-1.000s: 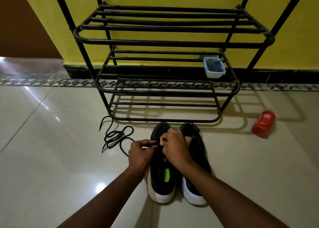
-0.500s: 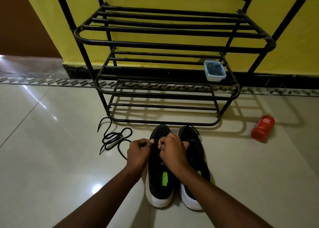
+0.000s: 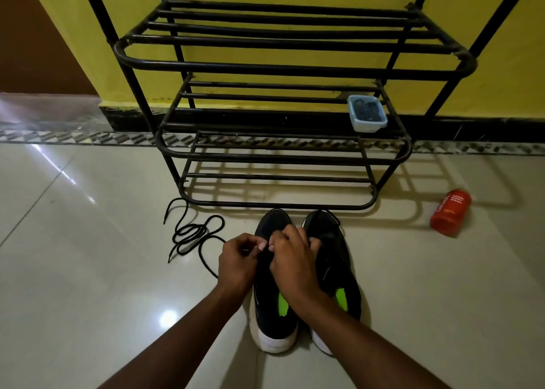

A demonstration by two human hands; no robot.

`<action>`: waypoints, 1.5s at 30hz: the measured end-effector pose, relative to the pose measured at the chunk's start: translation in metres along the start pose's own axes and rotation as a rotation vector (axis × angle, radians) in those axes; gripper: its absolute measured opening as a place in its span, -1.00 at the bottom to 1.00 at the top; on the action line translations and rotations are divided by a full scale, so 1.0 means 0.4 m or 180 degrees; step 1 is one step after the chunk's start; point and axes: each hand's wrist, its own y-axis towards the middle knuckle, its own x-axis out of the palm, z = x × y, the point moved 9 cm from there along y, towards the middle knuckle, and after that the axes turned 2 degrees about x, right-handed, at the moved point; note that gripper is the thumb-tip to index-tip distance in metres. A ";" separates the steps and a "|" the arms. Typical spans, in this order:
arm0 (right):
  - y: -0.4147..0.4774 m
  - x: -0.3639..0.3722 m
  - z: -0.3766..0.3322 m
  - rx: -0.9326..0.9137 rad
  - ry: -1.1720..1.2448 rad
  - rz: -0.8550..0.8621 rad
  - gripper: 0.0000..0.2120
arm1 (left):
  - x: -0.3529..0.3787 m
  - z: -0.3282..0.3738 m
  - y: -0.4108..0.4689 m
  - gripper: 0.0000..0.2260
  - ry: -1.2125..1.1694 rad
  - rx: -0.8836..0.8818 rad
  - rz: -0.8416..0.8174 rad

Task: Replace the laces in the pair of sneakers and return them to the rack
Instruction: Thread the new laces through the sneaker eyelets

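Observation:
Two black sneakers with white heels and green insoles stand side by side on the floor, toes toward the rack: the left sneaker (image 3: 269,309) and the right sneaker (image 3: 334,259). My left hand (image 3: 237,260) pinches the end of a black lace (image 3: 194,235) at the left sneaker's eyelets. My right hand (image 3: 293,259) rests over the left sneaker's tongue, fingers closed on it beside the left hand's fingertips. The rest of the lace lies coiled on the floor to the left. The black metal shoe rack (image 3: 283,155) stands just beyond the toes.
A small blue-lidded plastic box (image 3: 366,116) sits on the rack's middle shelf at the right. A red bottle (image 3: 450,211) lies on the tiled floor to the right. A yellow wall with a black skirting runs behind the rack.
Both hands have shifted slightly toward the toe of the left sneaker, still pinched together at the eyelets. The lace coil and sneakers stay put.

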 end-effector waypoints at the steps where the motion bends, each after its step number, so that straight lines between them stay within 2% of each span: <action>1: 0.002 -0.001 0.008 0.0135 0.0152 0.0016 -0.73 | 0.000 -0.004 0.001 -0.84 -0.0019 -0.0019 -0.0005; 5: 0.003 -0.001 0.027 0.0474 0.0672 0.0053 -0.76 | 0.004 -0.012 0.004 -0.80 -0.0043 -0.0129 -0.0092; 8: -0.001 -0.014 0.033 0.0521 0.1092 0.0226 -0.67 | 0.007 -0.002 0.009 -0.81 0.0085 -0.0033 -0.0162; 11: -0.005 -0.026 0.027 0.0456 0.1001 0.0347 -0.72 | 0.013 -0.006 0.025 -0.84 0.0155 -0.0107 -0.0327; 14: -0.037 -0.047 0.025 0.0469 0.0748 0.0702 -0.78 | 0.008 -0.010 0.029 -0.79 -0.0161 -0.0412 -0.0394; 16: -0.068 -0.049 0.036 0.0619 0.0741 0.0842 -0.79 | -0.020 0.000 0.028 -0.75 -0.0376 -0.0510 -0.0170; 20: -0.104 -0.010 0.056 0.0713 0.0977 0.0542 -0.85 | -0.086 0.051 0.049 -0.85 -0.0615 -0.0067 0.0394; 23: -0.117 -0.012 0.057 0.0697 0.1193 0.0628 -0.89 | -0.083 0.081 0.063 -0.87 -0.1270 -0.0129 0.0182; 24: -0.120 -0.016 0.053 0.0680 0.1219 0.0691 -0.90 | -0.085 0.098 0.068 -0.86 -0.1162 -0.0034 0.0041; 25: -0.122 -0.022 0.049 0.0668 0.1235 0.0765 -0.91 | -0.090 0.126 0.071 -0.87 -0.0695 0.0274 -0.0134; 26: -0.124 -0.027 0.048 0.0683 0.1241 0.0822 -0.91 | -0.088 0.154 0.072 -0.89 0.0174 0.0758 -0.0379; 28: -0.131 -0.027 0.054 0.0802 0.1234 0.0797 -0.84 | -0.064 0.156 0.064 -0.91 0.2650 0.1591 -0.0927; 29: -0.132 -0.022 0.059 0.0869 0.1238 0.0736 -0.79 | -0.061 0.140 0.066 -0.89 0.3533 0.1894 -0.1093; 30: -0.134 -0.018 0.062 0.0917 0.1249 0.0669 -0.73 | -0.064 0.138 0.068 -0.90 0.3818 0.2121 -0.1152; 31: -0.133 -0.014 0.065 0.0952 0.1260 0.0605 -0.68 | -0.072 0.161 0.062 -0.94 0.3512 0.2287 -0.1100; 32: -0.130 -0.009 0.066 0.0973 0.1255 0.0523 -0.62 | -0.087 0.195 0.051 -0.94 0.2777 0.2281 -0.1005; 33: -0.127 -0.004 0.065 0.0992 0.1224 0.0400 -0.56 | -0.114 0.228 0.047 -0.87 0.1794 0.2039 -0.0861; 35: -0.120 0.006 0.061 0.1026 0.1075 0.0167 -0.48 | -0.142 0.255 0.041 -0.73 -0.0204 0.1211 -0.0769; 36: -0.116 0.007 0.060 0.1021 0.1003 0.0123 -0.46 | -0.142 0.267 0.028 -0.70 -0.0845 0.0904 -0.0765; 37: -0.114 0.008 0.062 0.1025 0.0958 0.0108 -0.45 | -0.148 0.272 0.018 -0.70 -0.1108 0.0746 -0.0645; 38: -0.113 0.008 0.062 0.1040 0.0928 0.0104 -0.44 | -0.164 0.281 0.005 -0.70 -0.0990 0.0737 -0.0443; 41: -0.113 0.014 0.068 0.1127 0.0864 0.0081 -0.45 | -0.222 0.294 -0.005 -0.81 0.0688 0.1251 0.0135; 43: -0.115 0.016 0.069 0.1164 0.0791 0.0085 -0.45 | -0.236 0.286 -0.006 -0.86 0.1527 0.1386 0.0186; 45: -0.115 0.013 0.067 0.1167 0.0716 0.0101 -0.44 | -0.242 0.256 -0.009 -0.81 0.1792 0.1231 0.0146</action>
